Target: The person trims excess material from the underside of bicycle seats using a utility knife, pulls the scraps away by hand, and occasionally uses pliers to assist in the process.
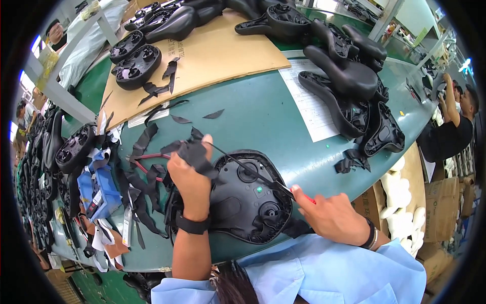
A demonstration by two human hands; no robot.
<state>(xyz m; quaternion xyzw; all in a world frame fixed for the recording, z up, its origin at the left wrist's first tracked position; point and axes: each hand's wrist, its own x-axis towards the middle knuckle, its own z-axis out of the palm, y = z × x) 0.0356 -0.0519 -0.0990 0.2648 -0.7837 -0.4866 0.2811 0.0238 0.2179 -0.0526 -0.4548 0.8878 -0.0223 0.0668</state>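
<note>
A black bicycle saddle (pixel 235 202) lies underside up on the green table in front of me, its plastic base showing. My left hand (pixel 190 175) is closed around a black strip of cover material (pixel 197 154) above the saddle's left side. From there a thin dark length stretches over the saddle toward my right hand (pixel 329 215). That hand is closed on a red-handled tool (pixel 306 199) at the saddle's right edge; its working end is too small to name. Red-handled pliers or cutters (pixel 147 158) lie left of my left hand, partly hidden by scraps.
Black offcuts (pixel 147 139) litter the table's left side around a blue bin (pixel 109 190). Several saddles (pixel 349 76) are piled at the far right beside a printed sheet (pixel 304 101). More rest on a cardboard sheet (pixel 217 55). A person (pixel 450 131) works at the right.
</note>
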